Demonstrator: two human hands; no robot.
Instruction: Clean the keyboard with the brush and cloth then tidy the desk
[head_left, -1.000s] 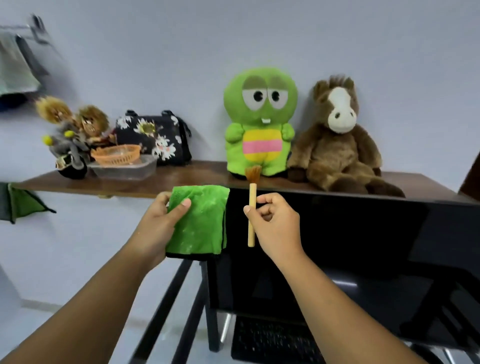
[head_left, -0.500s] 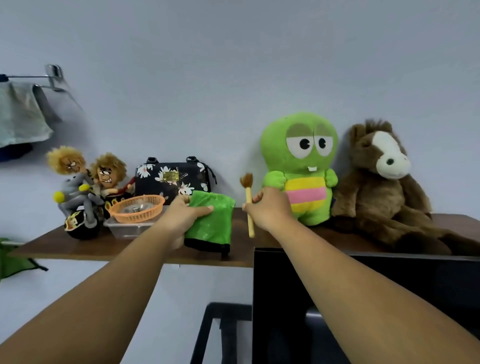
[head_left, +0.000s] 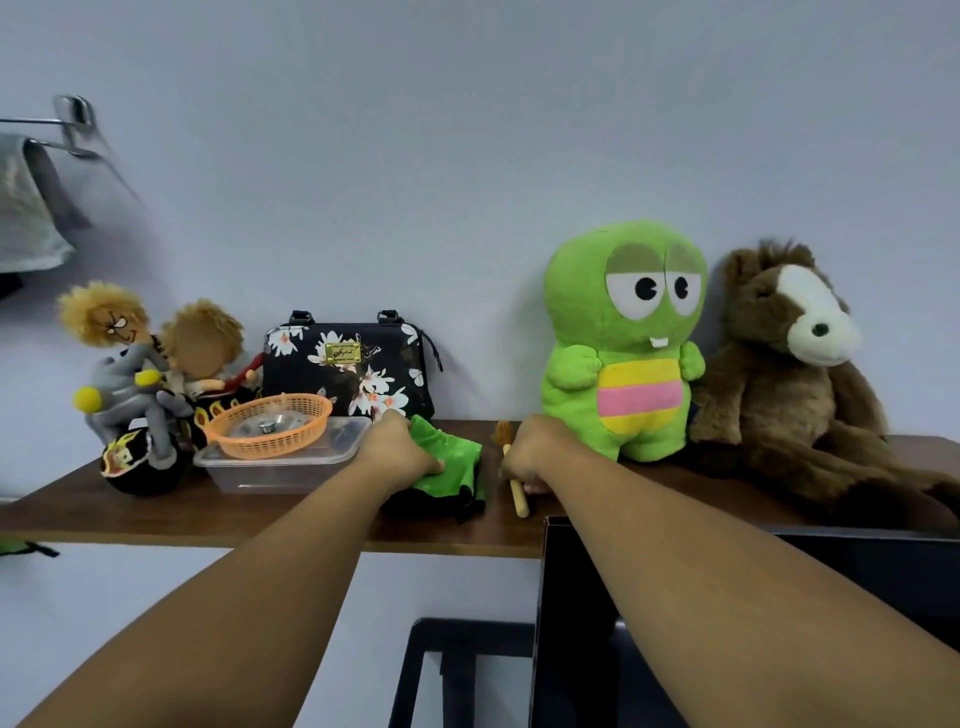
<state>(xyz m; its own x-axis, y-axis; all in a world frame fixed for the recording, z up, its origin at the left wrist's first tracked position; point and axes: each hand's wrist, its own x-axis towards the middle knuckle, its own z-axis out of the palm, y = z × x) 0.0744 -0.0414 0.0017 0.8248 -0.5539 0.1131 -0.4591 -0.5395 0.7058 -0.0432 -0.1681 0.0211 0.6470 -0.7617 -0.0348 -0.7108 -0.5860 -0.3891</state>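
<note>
Where toys crowd, wooden shelf (head_left: 260, 525) (cloth (head_left: 449, 462), brush (head_left: 517, 496)) against pale wall (head_left: 467, 156).

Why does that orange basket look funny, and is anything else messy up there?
The orange basket sits tilted on the clear plastic box, not flat. The green cloth is a crumpled heap under the left hand. Nothing looks spilled or broken.

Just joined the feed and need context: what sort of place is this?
Probably a home room, likely a bedroom or study corner. A wooden wall shelf holds a green plush toy, a brown plush horse and a floral handbag; a dark monitor stands below.
</note>
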